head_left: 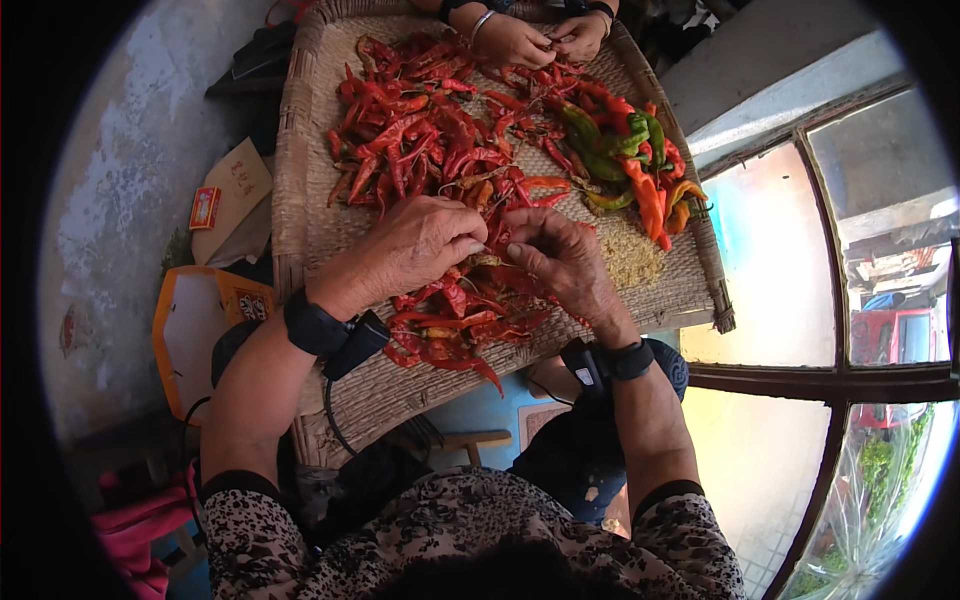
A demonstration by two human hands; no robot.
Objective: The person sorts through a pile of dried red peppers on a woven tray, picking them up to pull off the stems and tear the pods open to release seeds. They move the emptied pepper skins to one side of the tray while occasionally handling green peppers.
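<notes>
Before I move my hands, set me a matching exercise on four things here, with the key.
1. Green peppers
2. Open orange box
3. Co-worker's hands
4. Your left hand

A. At the far edge of the woven tray
B. Close to your right hand
C. On the tray's right side
D. Off the tray, to its left

Pairs: 1-C, 2-D, 3-A, 4-B
</notes>
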